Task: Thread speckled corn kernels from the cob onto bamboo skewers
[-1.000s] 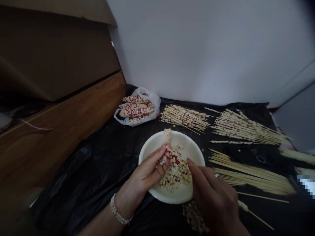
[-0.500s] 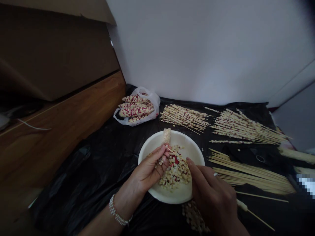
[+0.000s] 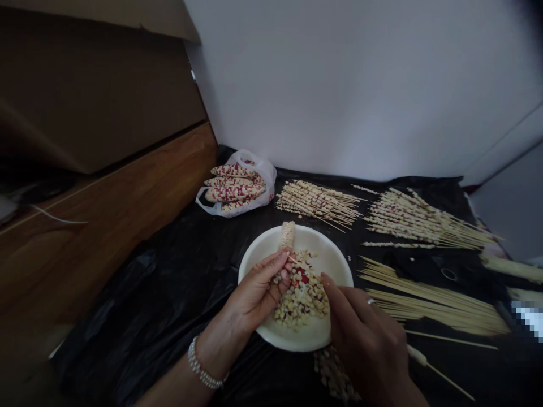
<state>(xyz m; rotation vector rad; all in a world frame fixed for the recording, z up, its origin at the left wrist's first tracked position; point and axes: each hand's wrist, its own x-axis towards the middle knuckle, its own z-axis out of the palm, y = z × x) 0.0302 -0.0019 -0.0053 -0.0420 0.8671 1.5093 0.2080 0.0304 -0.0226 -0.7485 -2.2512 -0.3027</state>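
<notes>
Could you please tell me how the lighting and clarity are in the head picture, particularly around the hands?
Head view: dim overall, with the right hand in deeper shadow than the left hand; head view: the black plastic sheet shows faint sheen but little detail; head view: a bright patch at the right edge is broken into coarse pixels.

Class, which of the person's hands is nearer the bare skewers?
Right. The right hand is just left of the bare skewers; the left hand is farther left of them, over the bowl.

A white wall (image 3: 339,85) and wooden board (image 3: 127,181) suggest a home corner.
</notes>
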